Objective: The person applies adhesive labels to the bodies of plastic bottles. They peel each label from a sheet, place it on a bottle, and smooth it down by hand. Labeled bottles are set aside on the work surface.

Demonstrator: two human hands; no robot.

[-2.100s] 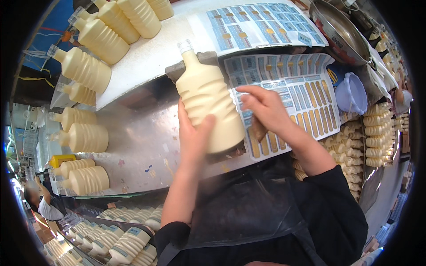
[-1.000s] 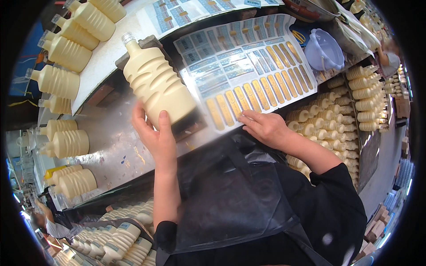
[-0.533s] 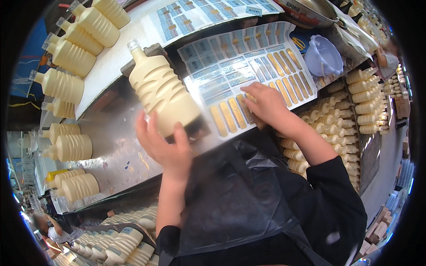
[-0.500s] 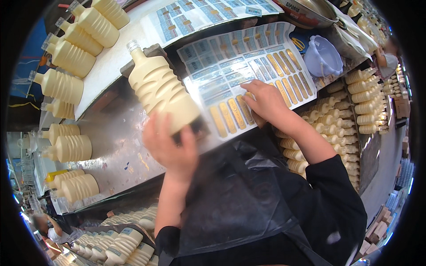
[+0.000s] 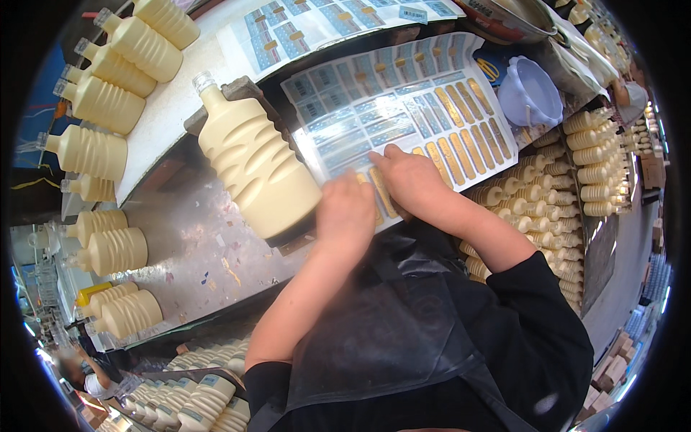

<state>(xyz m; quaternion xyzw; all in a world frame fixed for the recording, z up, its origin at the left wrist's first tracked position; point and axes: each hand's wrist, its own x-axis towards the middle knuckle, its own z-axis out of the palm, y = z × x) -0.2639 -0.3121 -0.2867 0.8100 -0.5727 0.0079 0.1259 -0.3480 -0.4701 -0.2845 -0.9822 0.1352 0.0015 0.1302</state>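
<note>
A cream ribbed plastic bottle lies on its side on a dark block on the metal table, neck pointing up-left. My left hand sits just right of the bottle's base, fingers curled at the near edge of a label sheet; whether it holds anything is blurred. My right hand presses its fingertips on the sheet's lower rows of narrow gold labels. The sheet also carries blue and white labels higher up.
More cream bottles lie in rows at the left and are stacked at the right and bottom left. A second label sheet lies farther back. A pale purple funnel sits at the upper right.
My left hand has let go of the bottle and moved right to the label sheet beside my right hand. The bottle now rests on the block.
</note>
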